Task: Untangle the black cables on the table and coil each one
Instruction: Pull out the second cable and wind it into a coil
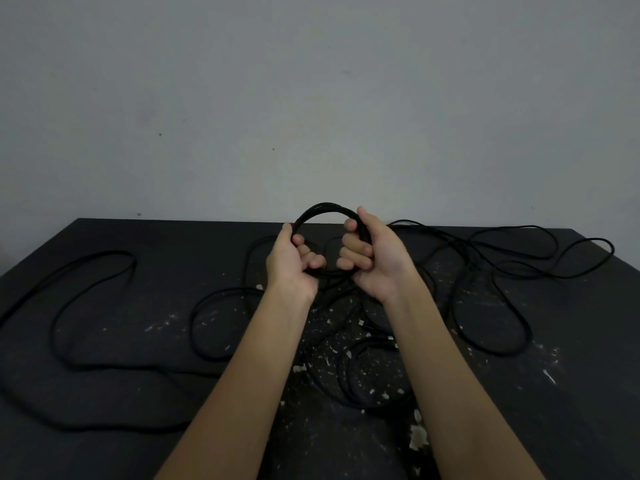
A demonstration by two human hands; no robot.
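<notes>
I hold a small round coil of black cable (pixel 323 208) upright above the middle of the table. My left hand (pixel 294 263) grips the coil's left and lower side with curled fingers. My right hand (pixel 370 252) grips its right side, thumb up over the top. From the coil a black cable runs down to the table. Loose black cables sprawl on the table: long loops at the left (pixel 93 261), tangled loops at the right (pixel 512 271), and a rough coil (pixel 349 375) between my forearms.
The black table (pixel 571 393) is scuffed with pale paint chips, most of them near its middle. Its far edge meets a plain grey wall (pixel 311 98). Cable plugs (pixel 389 339) lie just left of my right forearm.
</notes>
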